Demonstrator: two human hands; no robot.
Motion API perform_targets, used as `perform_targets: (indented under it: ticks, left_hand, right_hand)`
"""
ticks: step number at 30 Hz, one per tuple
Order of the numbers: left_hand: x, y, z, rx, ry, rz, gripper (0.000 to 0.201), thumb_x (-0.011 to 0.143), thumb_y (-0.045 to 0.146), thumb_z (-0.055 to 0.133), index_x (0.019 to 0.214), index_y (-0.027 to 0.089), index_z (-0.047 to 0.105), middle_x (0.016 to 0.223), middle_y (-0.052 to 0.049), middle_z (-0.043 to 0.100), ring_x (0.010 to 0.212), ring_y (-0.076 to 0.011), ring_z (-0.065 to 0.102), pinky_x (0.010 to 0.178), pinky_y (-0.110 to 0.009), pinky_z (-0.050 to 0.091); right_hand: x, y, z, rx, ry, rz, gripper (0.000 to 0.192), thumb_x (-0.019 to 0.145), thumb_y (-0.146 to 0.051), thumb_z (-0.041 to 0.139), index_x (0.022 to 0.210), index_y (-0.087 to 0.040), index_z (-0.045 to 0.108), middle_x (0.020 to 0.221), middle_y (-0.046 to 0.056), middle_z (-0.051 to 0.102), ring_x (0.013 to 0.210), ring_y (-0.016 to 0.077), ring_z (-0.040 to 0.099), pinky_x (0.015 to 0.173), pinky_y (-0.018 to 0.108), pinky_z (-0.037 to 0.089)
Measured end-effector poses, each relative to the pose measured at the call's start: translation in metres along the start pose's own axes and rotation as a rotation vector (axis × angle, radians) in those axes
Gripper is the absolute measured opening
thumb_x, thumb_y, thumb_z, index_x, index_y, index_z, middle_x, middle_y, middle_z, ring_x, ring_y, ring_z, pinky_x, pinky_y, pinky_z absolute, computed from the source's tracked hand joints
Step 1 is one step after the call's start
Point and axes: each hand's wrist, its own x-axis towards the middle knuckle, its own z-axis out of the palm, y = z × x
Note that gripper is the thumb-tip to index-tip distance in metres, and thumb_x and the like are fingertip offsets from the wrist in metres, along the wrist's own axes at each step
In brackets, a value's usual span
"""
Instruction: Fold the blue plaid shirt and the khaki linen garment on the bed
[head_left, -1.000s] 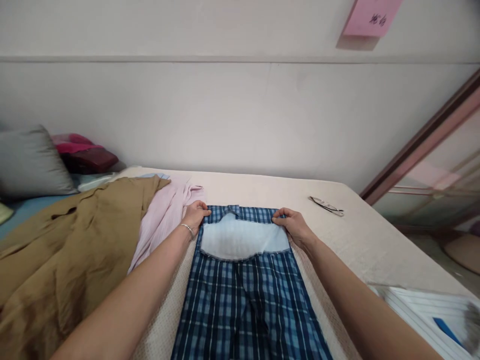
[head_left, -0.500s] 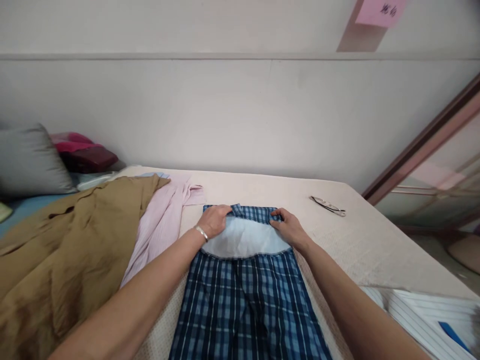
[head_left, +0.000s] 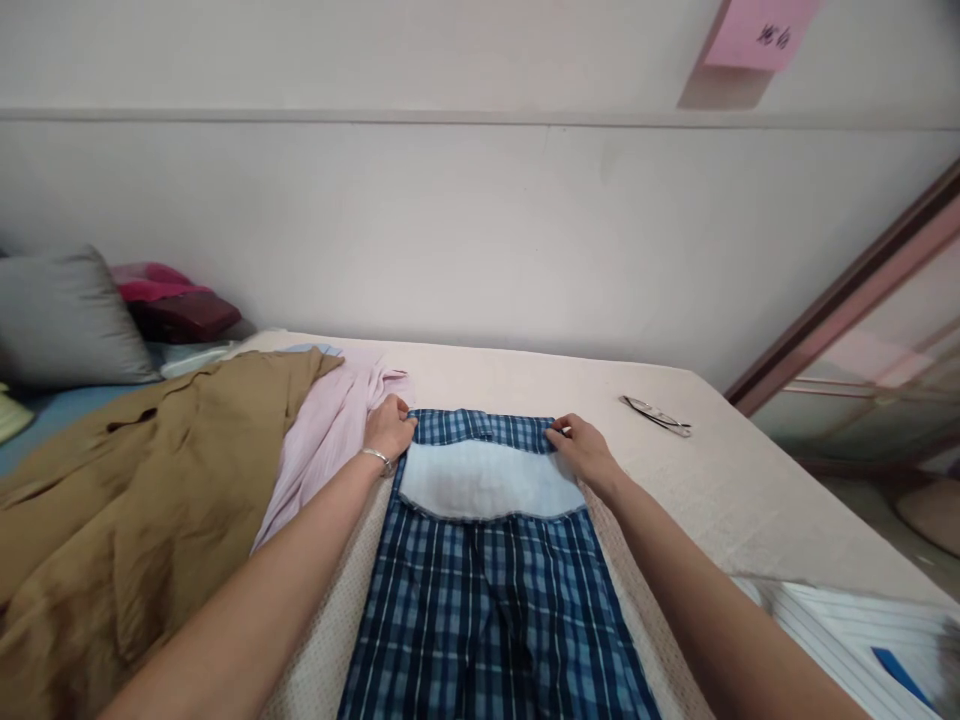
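Note:
A blue plaid garment (head_left: 495, 590) lies lengthwise before me, with a pale, light-blue panel (head_left: 487, 480) showing near its far end. Beyond that panel runs a strip of the same plaid cloth along the far edge. My left hand (head_left: 390, 428), with a bracelet (head_left: 380, 461) on the wrist, pinches the far left corner of the garment. At the far right corner, the fingers of my right hand (head_left: 581, 447) are closed on the plaid edge. The near end of the garment runs out of view.
A brown garment (head_left: 180, 500) and a pink one (head_left: 326, 450) lie to the left, with a grey pillow (head_left: 75, 315) behind. Glasses (head_left: 656, 415) rest on the cream bed cover (head_left: 735, 480) at right. Striped cloth (head_left: 840, 630) lies near right. A wall stands behind.
My left hand has moved left along the far edge to the corner, and the plaid strip there now lies flatter. My right hand stays at almost the same spot.

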Motion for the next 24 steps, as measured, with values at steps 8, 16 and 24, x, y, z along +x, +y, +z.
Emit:
perform_targets:
  ticks: [8, 16, 24]
  left_hand:
    - [-0.009, 0.019, -0.004, 0.076, -0.035, 0.114, 0.027, 0.073, 0.008, 0.072, 0.082, 0.024, 0.052, 0.091, -0.009, 0.063, 0.116, -0.0339, 0.056, 0.102, -0.041, 0.037]
    - [-0.019, 0.045, 0.009, 0.224, 0.032, 0.056, 0.015, 0.085, 0.021, 0.062, 0.091, 0.023, 0.048, 0.113, -0.018, 0.059, 0.127, -0.0418, 0.048, 0.107, -0.055, 0.033]
    - [0.01, 0.02, 0.011, 0.154, -0.017, -0.024, 0.03, 0.074, 0.007, 0.068, 0.084, 0.025, 0.046, 0.094, -0.01, 0.065, 0.115, -0.0364, 0.059, 0.105, -0.05, 0.037]
  right_hand:
    - [-0.002, 0.005, 0.005, -0.031, 0.046, -0.035, 0.015, 0.082, -0.016, 0.066, 0.096, -0.021, 0.064, 0.082, 0.002, 0.066, 0.08, 0.0186, 0.06, 0.071, 0.027, 0.04]
    - [0.006, -0.002, 0.008, 0.017, 0.121, 0.041, 0.029, 0.087, -0.034, 0.067, 0.112, -0.019, 0.06, 0.087, 0.007, 0.069, 0.087, 0.0241, 0.063, 0.076, 0.031, 0.044]
    - [0.023, 0.002, 0.014, 0.035, 0.184, 0.06, 0.021, 0.087, -0.021, 0.064, 0.107, -0.019, 0.06, 0.094, 0.006, 0.069, 0.093, 0.0226, 0.062, 0.08, 0.031, 0.044]
